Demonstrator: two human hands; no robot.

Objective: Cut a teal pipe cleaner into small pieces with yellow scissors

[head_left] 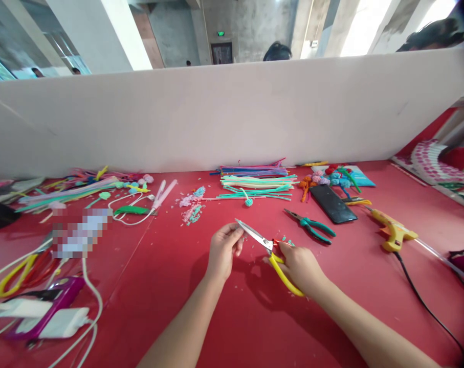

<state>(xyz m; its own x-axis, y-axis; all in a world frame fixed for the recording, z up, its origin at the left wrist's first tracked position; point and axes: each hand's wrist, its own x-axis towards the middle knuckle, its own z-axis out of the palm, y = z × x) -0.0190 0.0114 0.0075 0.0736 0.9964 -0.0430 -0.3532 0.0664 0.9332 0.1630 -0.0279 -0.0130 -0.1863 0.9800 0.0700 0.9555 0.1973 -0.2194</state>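
Note:
My right hand (301,267) is wrapped round the handles of a pair of scissors (259,237) with yellow loops and a touch of red. Their metal blades look nearly closed and point up and left, with the tips beside the fingers of my left hand (224,248). That hand is closed in a pinch; whatever sits between its fingertips is too small to make out. Beyond the hands lies a small mint pompom on a stem (248,202), in front of a bundle of pastel pipe cleaners (258,181).
Teal-handled pliers (315,227), a black phone (334,204) and a yellow glue gun (395,230) lie to the right. Fluffy clippings (193,214) are left of centre. Cables and a purple power strip (51,306) occupy the left. A white partition (201,117) closes off the back.

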